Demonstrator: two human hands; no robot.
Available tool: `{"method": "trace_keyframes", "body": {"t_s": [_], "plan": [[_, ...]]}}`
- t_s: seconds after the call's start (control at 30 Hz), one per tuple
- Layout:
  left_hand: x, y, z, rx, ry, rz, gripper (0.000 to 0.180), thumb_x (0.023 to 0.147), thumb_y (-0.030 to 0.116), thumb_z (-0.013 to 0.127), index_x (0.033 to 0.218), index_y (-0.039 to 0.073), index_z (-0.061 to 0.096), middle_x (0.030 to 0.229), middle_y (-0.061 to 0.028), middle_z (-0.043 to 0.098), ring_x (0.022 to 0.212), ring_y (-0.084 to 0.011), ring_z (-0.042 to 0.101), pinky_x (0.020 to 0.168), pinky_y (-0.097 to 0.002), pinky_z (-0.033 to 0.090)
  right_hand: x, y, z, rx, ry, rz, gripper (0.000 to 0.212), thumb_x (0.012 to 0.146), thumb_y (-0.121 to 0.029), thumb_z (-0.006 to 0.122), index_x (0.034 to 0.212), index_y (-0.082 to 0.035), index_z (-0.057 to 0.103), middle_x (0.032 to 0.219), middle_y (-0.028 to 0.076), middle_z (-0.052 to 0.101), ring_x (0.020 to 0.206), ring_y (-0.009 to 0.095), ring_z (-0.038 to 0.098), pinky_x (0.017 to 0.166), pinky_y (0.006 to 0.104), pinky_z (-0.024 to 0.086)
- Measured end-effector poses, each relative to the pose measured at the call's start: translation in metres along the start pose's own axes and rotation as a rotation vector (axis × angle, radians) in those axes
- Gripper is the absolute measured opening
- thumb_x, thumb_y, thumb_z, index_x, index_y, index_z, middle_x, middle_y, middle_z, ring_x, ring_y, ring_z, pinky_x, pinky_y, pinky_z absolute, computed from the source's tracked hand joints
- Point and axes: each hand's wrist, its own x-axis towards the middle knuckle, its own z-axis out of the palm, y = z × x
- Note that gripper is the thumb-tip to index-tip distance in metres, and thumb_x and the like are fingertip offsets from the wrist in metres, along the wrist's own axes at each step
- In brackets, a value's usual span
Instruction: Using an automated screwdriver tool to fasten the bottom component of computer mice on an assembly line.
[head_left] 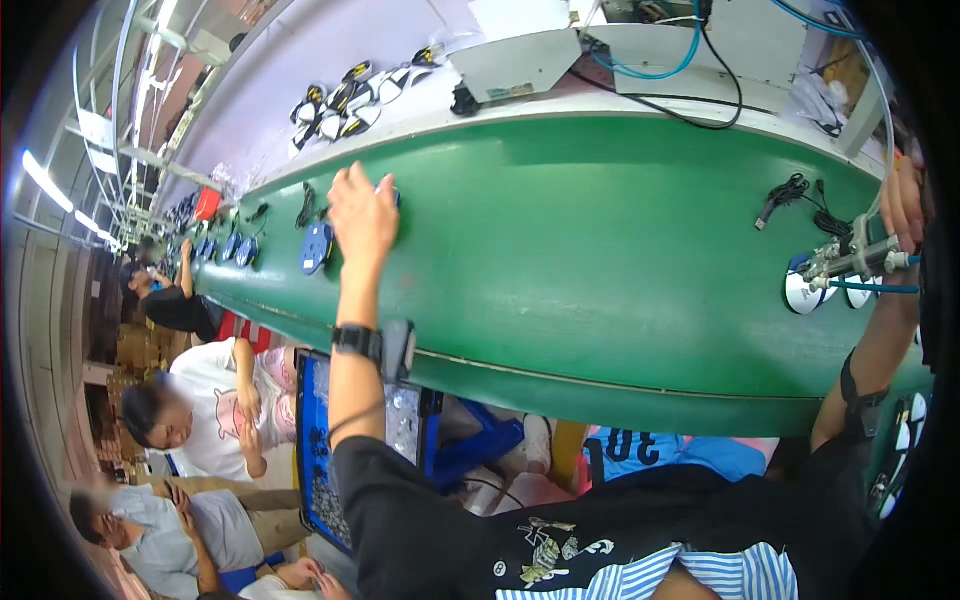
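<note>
Green belt [600, 300] below; the half-hidden blue device [397, 197] sits at your left hand [362, 215]; best taken by its edges, wrist kept clear of the second blue device [317, 248] just to its left; pose: left arm stretched forward, back of hand up, fingers bent, whether gripping I cannot tell; right arm reaches far out, right hand [903, 205] beside the metal fixture [850, 262], fingers curled, hold on anything unclear.
</note>
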Motion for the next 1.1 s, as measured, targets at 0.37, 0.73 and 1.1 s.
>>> {"method": "trace_keyframes", "body": {"t_s": [0.37, 0.73, 1.1], "plan": [[-0.017, 0.090, -0.009, -1.793, -1.018, -0.682, 0.046, 0.086, 0.026, 0.068, 0.120, -0.001, 0.053, 0.100, -0.0110, 0.066, 0.090, -0.0253, 0.067, 0.077, -0.0374, 0.057, 0.059, 0.020, 0.080, -0.366, 0.803, -0.078, 0.020, 0.102, -0.019, 0.043, 0.111, -0.002, 0.043, 0.059, -0.008, 0.031, 0.045, 0.000, 0.031, 0.046, 0.0177, 0.027], [-0.076, 0.377, -0.094, -2.600, -1.141, -0.424, 0.059, 0.093, 0.043, 0.058, 0.131, 0.000, 0.045, 0.124, -0.0145, 0.058, 0.112, -0.0268, 0.058, 0.098, -0.0437, 0.048, 0.060, -0.015, 0.106, -0.455, 0.955, -0.102, 0.017, 0.101, -0.021, 0.045, 0.106, -0.005, 0.045, 0.054, -0.008, 0.035, 0.042, 0.001, 0.031, 0.043, 0.0182, 0.029], [-0.103, 0.422, -0.090, -2.619, -1.368, -0.458, 0.074, 0.089, 0.054, 0.058, 0.138, 0.002, 0.038, 0.140, -0.0188, 0.043, 0.127, -0.0391, 0.046, 0.110, -0.0591, 0.034, 0.038, -0.020, 0.077, -0.469, 1.099, -0.059, 0.017, 0.099, -0.022, 0.045, 0.093, -0.007, 0.050, 0.054, -0.007, 0.035, 0.043, 0.003, 0.032, 0.045, 0.0210, 0.030]]}}
